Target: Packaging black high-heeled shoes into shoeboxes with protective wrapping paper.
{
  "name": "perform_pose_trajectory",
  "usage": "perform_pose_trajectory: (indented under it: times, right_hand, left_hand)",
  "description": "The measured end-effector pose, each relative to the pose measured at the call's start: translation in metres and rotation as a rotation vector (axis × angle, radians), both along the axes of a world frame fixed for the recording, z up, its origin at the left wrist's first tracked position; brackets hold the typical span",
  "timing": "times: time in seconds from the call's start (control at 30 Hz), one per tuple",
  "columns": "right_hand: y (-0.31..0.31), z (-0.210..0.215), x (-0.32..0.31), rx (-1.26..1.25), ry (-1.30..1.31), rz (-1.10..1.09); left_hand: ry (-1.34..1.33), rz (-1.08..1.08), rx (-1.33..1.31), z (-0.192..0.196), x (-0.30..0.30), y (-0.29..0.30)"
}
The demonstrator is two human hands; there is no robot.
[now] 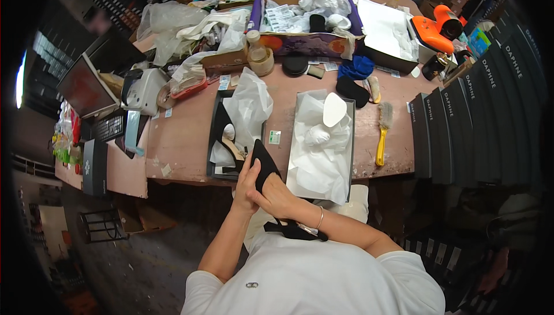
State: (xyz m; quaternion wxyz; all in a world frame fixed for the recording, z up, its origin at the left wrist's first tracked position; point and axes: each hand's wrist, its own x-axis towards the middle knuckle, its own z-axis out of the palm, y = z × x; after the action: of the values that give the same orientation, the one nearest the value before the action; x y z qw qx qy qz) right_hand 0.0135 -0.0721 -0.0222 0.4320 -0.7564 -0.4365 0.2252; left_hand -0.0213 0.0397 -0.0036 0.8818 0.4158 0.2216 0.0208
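A black pointed shoe [264, 164] is held up before my body, over the front edge of the table, toe pointing away from me. My left hand [247, 187] grips it along the left side. My right hand [274, 195] reaches into its opening, so those fingertips are hidden. The black strap part [295, 231] hangs by my right wrist. Just beyond, a second black shoe [221, 123] lies in a dark shoebox [212, 159] with tissue paper [250, 98]. To the right, another shoebox [351, 142] holds white tissue, a crumpled paper ball [317, 136] and a white rounded insert [334, 110].
A yellow-handled brush [382, 142] lies right of the boxes. Stacked dark shoeboxes [456, 124] wall off the right side. Behind stand a purple carton [314, 44] of paper, a jar [261, 60] and an orange device [433, 32]. A monitor [86, 87] and label printer [145, 90] occupy the left.
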Motion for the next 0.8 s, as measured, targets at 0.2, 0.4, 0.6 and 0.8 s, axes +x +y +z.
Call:
perform_pose_trajectory:
  times: [0.2,0.4,0.6,0.8]
  right_hand:
    - [-0.057,0.026,-0.014,0.198,-0.076,0.160]
    - [-0.046,0.026,-0.008,0.025,-0.072,-0.010]
    - [-0.042,0.006,-0.007,0.017,-0.031,-0.068]
    - [-0.101,0.006,-0.005,0.122,0.321,0.115]
  left_hand:
    - [-0.038,-0.045,0.026,-0.014,-0.009,-0.008]
    - [0.023,-0.070,0.059,-0.018,0.005,-0.022]
    - [0.010,-0.126,0.119,-0.012,0.004,-0.023]
    - [-0.050,-0.230,0.031,-0.023,0.006,-0.018]
